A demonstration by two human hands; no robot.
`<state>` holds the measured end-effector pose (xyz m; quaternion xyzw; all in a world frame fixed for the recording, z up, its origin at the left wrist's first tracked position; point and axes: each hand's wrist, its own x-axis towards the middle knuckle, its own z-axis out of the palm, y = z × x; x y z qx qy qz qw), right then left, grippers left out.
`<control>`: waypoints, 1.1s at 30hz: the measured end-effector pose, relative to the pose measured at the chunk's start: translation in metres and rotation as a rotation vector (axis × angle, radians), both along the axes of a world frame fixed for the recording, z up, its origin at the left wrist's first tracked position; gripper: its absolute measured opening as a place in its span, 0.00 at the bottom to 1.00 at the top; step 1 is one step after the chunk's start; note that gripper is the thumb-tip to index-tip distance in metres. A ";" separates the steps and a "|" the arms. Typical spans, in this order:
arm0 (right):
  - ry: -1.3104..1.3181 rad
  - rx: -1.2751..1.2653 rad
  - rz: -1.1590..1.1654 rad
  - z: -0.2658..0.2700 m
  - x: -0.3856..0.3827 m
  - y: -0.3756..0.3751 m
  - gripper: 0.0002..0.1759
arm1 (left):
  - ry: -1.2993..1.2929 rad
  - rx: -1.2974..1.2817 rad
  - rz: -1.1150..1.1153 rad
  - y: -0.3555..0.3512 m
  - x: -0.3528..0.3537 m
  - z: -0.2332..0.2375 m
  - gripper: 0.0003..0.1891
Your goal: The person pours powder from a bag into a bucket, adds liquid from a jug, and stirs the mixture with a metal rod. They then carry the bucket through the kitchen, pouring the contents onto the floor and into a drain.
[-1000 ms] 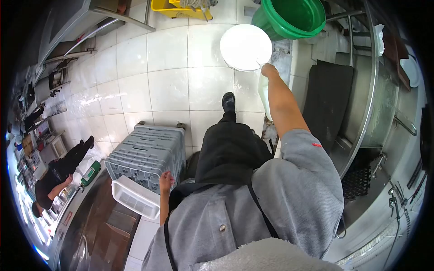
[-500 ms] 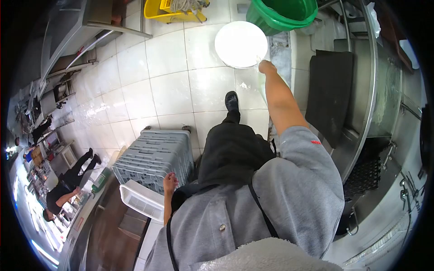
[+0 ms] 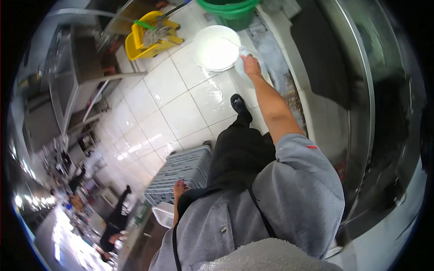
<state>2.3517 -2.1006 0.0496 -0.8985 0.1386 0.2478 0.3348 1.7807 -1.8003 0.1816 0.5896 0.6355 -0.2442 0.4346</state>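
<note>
My right hand [image 3: 251, 66] is closed around the neck or handle of a pale translucent plastic jug [image 3: 242, 70], partly hidden behind the hand and forearm. The top of the jug is at the right rim of a round white bucket [image 3: 217, 48] standing on the floor. A thin line runs from the jug's mouth over the bucket; whether it is liquid I cannot make out. My left hand [image 3: 180, 187] hangs low by my side with loosely bent fingers and nothing visible in it, beside a stack of grey plastic racks [image 3: 183, 169].
A green bin [image 3: 233, 18] stands behind the bucket, and a yellow mop bucket [image 3: 151, 38] is farther left. A floor drain channel [image 3: 275, 58] runs along the right. White tub [image 3: 163, 214] sits near the racks. Another person [image 3: 115, 223] is at far left. The tiles [image 3: 181, 113] look wet.
My view has turned and shifted, so the floor and racks appear rotated. The jug, hidden behind the bright bucket edge and arm before, now shows more at the bucket's rim.
</note>
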 end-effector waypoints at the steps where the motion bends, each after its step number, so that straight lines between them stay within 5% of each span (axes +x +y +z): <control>1: -0.014 0.041 -0.020 0.001 -0.010 -0.010 0.24 | 0.008 0.000 -0.137 0.004 0.014 0.008 0.13; 4: -0.024 0.225 -0.125 0.013 -0.049 -0.052 0.24 | 0.007 0.026 -0.255 0.019 0.048 0.005 0.13; 9: -0.487 0.601 -0.628 -0.042 -0.161 -0.129 0.21 | -0.068 -0.006 -0.654 0.003 0.139 0.015 0.13; 13: -0.231 0.323 -1.069 -0.091 -0.304 -0.229 0.19 | -0.041 -0.172 -0.901 -0.011 0.181 -0.021 0.13; 15: -0.444 0.076 -1.284 -0.162 -0.363 -0.251 0.17 | -0.090 -0.188 -0.982 -0.013 0.200 -0.041 0.13; 16: -0.155 -0.556 -0.957 -0.151 -0.405 -0.279 0.17 | -0.116 -0.196 -1.034 -0.034 0.213 -0.034 0.13; 18: 0.482 -0.283 -0.890 -0.168 -0.485 -0.354 0.32 | -0.154 -0.197 -1.115 -0.069 0.230 -0.027 0.14; 20: 0.554 -0.328 -1.252 -0.201 -0.584 -0.411 0.27 | -0.101 -0.263 -1.348 -0.096 0.249 -0.022 0.15; 21: 0.504 -0.353 -1.519 -0.189 -0.629 -0.441 0.26 | -0.102 -0.247 -1.379 -0.097 0.258 -0.021 0.15; 23: -0.083 -0.250 -2.361 -0.147 -0.692 -0.486 0.30 | -0.090 -0.273 -1.240 -0.094 0.265 -0.022 0.16; 24: -0.103 -0.355 -2.445 -0.102 -0.711 -0.506 0.29 | -0.083 -0.292 -1.164 -0.093 0.268 -0.025 0.17; 25: -0.129 -0.466 -2.523 -0.047 -0.726 -0.525 0.28 | -0.006 -0.310 -1.370 -0.092 0.280 -0.024 0.18; 26: -0.026 -0.456 -2.551 -0.046 -0.759 -0.542 0.26 | 0.004 -0.298 -1.384 -0.103 0.288 -0.017 0.18; 28: -0.533 -0.537 -2.842 -0.056 -0.800 -0.569 0.22 | 0.129 -0.118 -1.455 -0.133 0.296 -0.001 0.18; 29: -0.290 -0.497 -2.850 -0.062 -0.817 -0.579 0.21 | 0.263 -0.076 -1.251 -0.173 0.296 0.026 0.14; 32: -1.016 -0.473 -2.637 -0.104 -0.867 -0.593 0.26 | 0.168 -0.059 -1.298 -0.226 0.312 0.049 0.13; 33: -1.019 -0.485 -2.588 -0.110 -0.884 -0.595 0.24 | 0.147 -0.042 -1.323 -0.232 0.325 0.062 0.12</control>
